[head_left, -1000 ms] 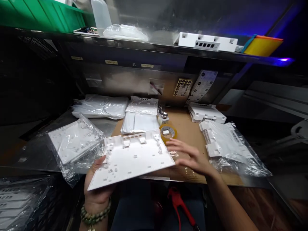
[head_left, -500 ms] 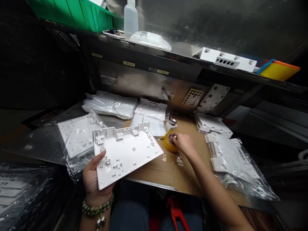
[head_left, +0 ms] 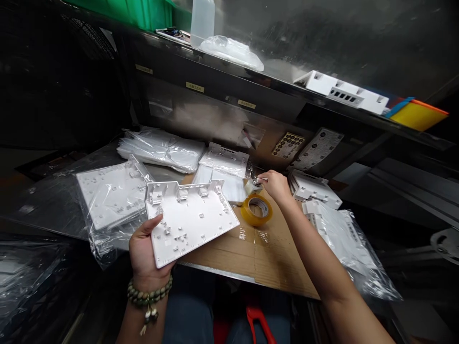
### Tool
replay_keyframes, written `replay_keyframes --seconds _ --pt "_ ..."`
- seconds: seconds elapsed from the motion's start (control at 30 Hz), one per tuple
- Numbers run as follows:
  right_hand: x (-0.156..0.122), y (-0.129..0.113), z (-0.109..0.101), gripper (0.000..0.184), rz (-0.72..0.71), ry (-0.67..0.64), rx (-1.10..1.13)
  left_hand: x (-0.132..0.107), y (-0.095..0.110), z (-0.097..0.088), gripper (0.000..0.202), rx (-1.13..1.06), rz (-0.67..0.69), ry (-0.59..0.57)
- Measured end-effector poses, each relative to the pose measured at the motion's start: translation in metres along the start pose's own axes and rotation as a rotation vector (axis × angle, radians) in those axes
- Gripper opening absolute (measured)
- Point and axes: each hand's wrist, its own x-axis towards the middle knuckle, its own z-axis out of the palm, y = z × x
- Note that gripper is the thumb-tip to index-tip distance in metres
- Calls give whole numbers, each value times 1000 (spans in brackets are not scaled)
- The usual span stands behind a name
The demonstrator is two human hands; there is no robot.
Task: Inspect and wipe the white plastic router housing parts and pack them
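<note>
My left hand [head_left: 148, 246] grips a white plastic housing panel [head_left: 193, 220] by its left edge, thumb on top. The panel is tilted, with clips and posts on its inner face turned up. My right hand [head_left: 276, 186] reaches to a small whitish container [head_left: 253, 187] with a shiny metal lid, fingers pinched at the lid. A roll of yellowish clear tape [head_left: 256, 210] lies flat on the cardboard just in front of the container. Behind the held panel are a stack of white sheets [head_left: 222, 185] and another white panel [head_left: 225, 160].
Bagged white panels lie at left [head_left: 111, 191] and right [head_left: 337, 234]. A pile of plastic bags [head_left: 165, 150] sits at the back, stacked housings [head_left: 315, 188] at back right. A shelf [head_left: 222, 76] crosses above. A red-handled tool [head_left: 260, 325] rests near my lap.
My right hand has moved from the tape roll back to the small container's metal lid. The tape roll stays on the cardboard. My left hand still holds the panel; the view has shifted slightly.
</note>
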Motion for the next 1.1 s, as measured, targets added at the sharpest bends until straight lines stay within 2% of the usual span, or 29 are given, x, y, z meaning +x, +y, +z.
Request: replay_keyframes --seconds 0.1,0.3,0.37,0.43,0.5,0.6,0.67,0.73,0.87,0.97,1.1 --pt "1 -2 2 26 11 -12 -15 3 -3 4 51 -25 18 -46" --pt "1 1 1 24 37 -10 2 3 -15 15 43 -59 -50 -144" --pt "-11 -7 -4 26 38 61 63 2 -20 17 42 -69 -80 -156" --pt "-37 -26 -14 25 -26 184 271 1 -24 19 39 -81 -104 -153" --pt "-77 -56 -27 19 -209 250 603 -1 -28 20 39 -80 -120 -167" --pt "-147 -108 -41 17 -510 68 866 -6 -35 22 41 -69 -142 -216" --pt "-183 -135 -42 17 -557 21 921 -10 -40 23 43 -51 -183 -260" --pt "-205 -147 -36 16 -563 66 951 -14 -43 24 44 -26 -227 -299" --pt "-216 -142 -26 14 -508 132 947 -18 -49 24 46 -20 -225 -320" --pt "-216 -137 -28 12 -448 155 972 -21 -55 26 47 -26 -215 -328" --pt "-218 -138 -31 12 -460 208 996 -22 -59 28 47 -28 -249 -332"
